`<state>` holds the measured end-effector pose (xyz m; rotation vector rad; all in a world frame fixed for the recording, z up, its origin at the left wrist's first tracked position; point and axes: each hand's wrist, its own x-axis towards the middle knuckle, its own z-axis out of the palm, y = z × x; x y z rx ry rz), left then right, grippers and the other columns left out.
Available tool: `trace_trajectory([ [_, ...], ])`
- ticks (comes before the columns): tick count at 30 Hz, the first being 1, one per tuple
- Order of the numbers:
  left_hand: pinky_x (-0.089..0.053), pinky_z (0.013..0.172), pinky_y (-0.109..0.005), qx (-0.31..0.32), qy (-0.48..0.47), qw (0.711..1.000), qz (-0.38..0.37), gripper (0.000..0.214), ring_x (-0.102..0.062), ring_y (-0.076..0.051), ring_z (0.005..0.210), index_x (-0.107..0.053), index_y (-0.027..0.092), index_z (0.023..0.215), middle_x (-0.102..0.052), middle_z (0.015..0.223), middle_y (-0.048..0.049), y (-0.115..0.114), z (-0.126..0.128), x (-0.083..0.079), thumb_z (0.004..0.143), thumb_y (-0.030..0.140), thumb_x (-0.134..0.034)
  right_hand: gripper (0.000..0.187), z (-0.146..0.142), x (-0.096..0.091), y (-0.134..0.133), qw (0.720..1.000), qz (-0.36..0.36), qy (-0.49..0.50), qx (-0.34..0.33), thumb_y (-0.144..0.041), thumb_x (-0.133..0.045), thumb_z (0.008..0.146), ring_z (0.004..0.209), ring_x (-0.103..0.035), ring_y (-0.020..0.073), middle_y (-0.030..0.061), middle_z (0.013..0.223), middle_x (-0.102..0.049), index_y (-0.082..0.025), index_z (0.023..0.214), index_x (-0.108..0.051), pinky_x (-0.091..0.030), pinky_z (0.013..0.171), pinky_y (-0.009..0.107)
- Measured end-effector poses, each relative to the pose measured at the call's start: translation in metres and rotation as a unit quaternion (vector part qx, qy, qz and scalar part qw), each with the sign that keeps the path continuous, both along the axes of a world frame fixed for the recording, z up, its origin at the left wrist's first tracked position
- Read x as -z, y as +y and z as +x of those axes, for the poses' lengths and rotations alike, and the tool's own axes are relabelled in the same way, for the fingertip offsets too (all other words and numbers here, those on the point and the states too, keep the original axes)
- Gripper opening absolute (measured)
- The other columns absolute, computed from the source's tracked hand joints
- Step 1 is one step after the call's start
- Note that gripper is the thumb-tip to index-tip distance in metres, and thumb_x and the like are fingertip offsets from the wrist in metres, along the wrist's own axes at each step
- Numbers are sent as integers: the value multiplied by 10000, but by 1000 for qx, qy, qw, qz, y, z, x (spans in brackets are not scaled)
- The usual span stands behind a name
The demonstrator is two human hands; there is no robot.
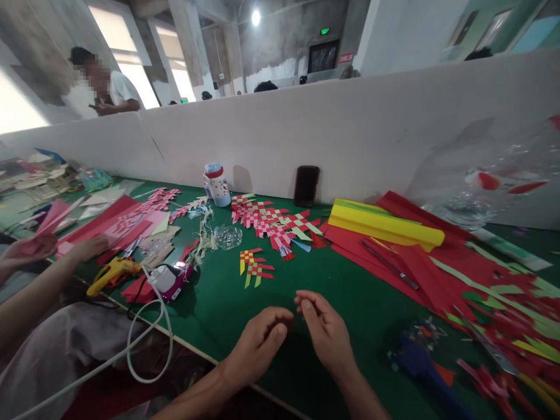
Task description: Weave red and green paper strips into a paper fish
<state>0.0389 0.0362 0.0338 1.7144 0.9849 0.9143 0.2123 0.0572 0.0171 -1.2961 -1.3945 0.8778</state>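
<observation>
My left hand (261,343) hovers over the near edge of the green table, fingers loosely bent, the thumb a little apart and nothing held. Facing it, my right hand (327,335) is half curled with its fingertips close to the left ones, and no object shows in it. Just beyond both hands lies a small woven paper piece in red, yellow and green (255,268), untouched. Behind that, several pink-and-red woven paper pieces (266,219) with tassels are spread out. A blue-handled tool (417,361), probably a glue gun, lies to the right of my right hand.
On the right are red paper sheets (356,254), a yellow paper roll (385,224), tweezers (389,263), scissors (490,344) and paper scraps. A phone (307,185) and bottle (217,185) stand by the partition. Left, a co-worker's hands (87,249) hold pink paper near a yellow glue gun (112,274).
</observation>
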Motion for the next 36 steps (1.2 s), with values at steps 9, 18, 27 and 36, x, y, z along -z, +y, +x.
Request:
trace_trajectory([
  [9,-461,797,-313,75,-342,897,-271,556,-508,-239,1087,-508,236,1369,-387,1410,-134,-1,21,6,918,561,-478,302,-1,-9,-1,999,-41,-1,16,-492,-580,806,787,-671,212,67,885,-720,-228,879,-708,-549,705,299],
  [18,-448,901,-366,129,-206,951,-192,607,-475,-213,1071,-294,296,1486,-383,1381,-113,-3,28,4,948,550,-412,452,0,-8,-3,964,-195,173,46,-667,-555,752,588,-553,177,13,677,-568,-228,833,-626,-456,424,254],
  [27,-339,1099,-452,33,232,945,230,545,-391,-252,1294,-385,223,1410,-448,1371,-127,33,-2,-2,889,243,-542,381,10,-3,7,978,-114,143,98,-566,-661,732,556,-413,111,-23,594,-497,-186,729,-634,-373,533,242],
  [36,-235,1149,-513,-128,493,841,183,563,-176,-275,1457,-266,186,1486,-220,1574,-109,105,-46,20,989,446,-311,342,4,-11,7,973,-123,184,71,-512,-686,745,570,-451,107,-11,697,-561,-208,874,-596,-397,534,243],
])
